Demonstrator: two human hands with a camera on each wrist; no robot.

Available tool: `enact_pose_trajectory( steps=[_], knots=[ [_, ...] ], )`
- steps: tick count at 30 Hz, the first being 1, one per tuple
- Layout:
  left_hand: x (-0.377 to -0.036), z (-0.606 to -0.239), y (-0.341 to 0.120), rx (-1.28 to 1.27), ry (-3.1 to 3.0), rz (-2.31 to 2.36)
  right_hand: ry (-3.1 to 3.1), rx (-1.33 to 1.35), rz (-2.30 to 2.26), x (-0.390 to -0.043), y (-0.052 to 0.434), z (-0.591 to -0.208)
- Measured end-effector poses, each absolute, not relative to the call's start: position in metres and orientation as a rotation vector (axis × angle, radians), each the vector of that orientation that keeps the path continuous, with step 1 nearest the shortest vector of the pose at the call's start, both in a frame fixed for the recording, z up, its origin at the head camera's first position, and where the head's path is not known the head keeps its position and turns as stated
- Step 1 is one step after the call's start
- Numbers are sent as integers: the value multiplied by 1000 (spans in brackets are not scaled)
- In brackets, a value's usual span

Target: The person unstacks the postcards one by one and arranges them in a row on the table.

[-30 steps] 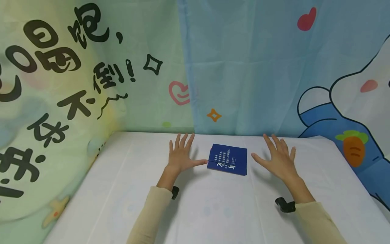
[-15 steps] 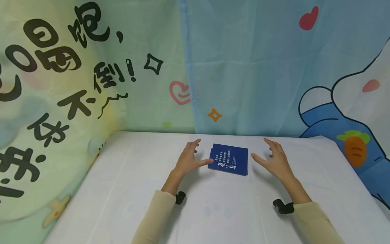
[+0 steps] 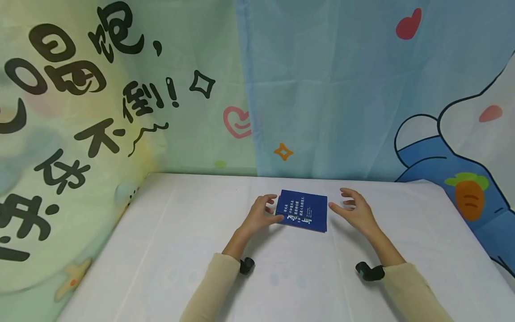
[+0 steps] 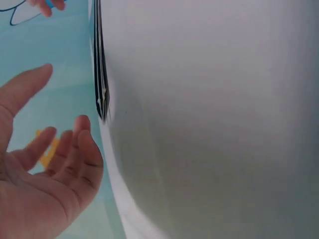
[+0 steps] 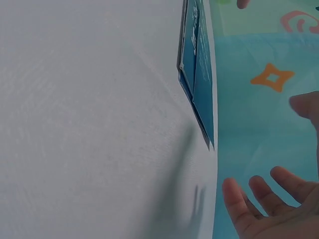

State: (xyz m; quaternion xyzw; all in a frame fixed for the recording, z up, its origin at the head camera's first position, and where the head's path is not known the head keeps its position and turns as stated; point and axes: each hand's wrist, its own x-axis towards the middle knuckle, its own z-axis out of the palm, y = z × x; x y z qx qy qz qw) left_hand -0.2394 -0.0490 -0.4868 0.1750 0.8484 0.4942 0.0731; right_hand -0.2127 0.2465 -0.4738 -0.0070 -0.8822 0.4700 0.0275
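A dark blue folded card [image 3: 303,210] with white printed characters lies flat on the white table. Its layered edge [image 4: 101,64] shows in the left wrist view, and the right wrist view has the folded card [image 5: 192,64] with a slit between its panels. My left hand [image 3: 259,215] hovers at the card's left side, thumb overlapping its corner in the head view, fingers bent and spread from the thumb. On the other side, my right hand [image 3: 357,213] is held just off the right edge, fingers loosely bent. Neither hand holds anything.
A white cloth covers the table [image 3: 289,286]. Behind it hangs a blue and green printed curtain [image 3: 322,89], with black characters on its left part. Each wrist carries a small black camera, one on the left wrist [image 3: 247,265], one on the right wrist [image 3: 369,271].
My left hand has moved right toward the card, and its spread fingers have bent. The right hand has come slightly left, its fingers bending too. The card stays in place.
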Motion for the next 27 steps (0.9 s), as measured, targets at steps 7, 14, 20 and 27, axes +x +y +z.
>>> enact_pose_trajectory(
  steps=[7, 14, 20, 27],
  knots=[
    [-239, -490, -42, 462, 2559, 1369, -2749, 9, 1539, -220, 247, -482],
    [-243, -491, -37, 418, 2623, 1189, -2760, -24, 1609, -229, 244, -488],
    [-247, -494, -34, 396, 2707, 1119, -2733, -31, 1691, -236, 239, -496],
    [-249, -497, -30, 299, 2791, 1052, -2736, -56, 1665, -240, 236, -502]
  ],
)
